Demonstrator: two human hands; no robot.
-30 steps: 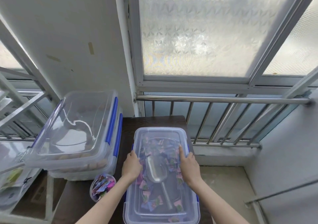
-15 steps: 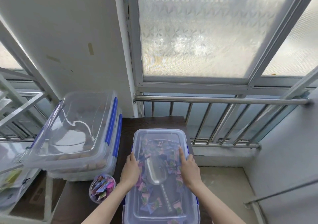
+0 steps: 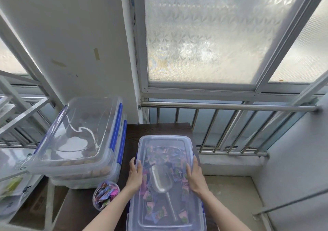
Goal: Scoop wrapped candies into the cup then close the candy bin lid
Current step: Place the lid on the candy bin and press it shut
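A clear candy bin with blue clips stands on the dark table, its clear lid lying on top. Through the lid I see wrapped candies and a metal scoop. My left hand rests flat on the lid's left edge, my right hand on its right edge, fingers spread. A clear cup full of wrapped candies sits left of the bin.
Two stacked clear bins with blue clips stand at the left, holding round brownish items. A steel railing and frosted window run behind the table. A metal rack is at far left.
Both hands have slid outward from the lid's middle to its left and right edges. The lid sits flatter on the bin.
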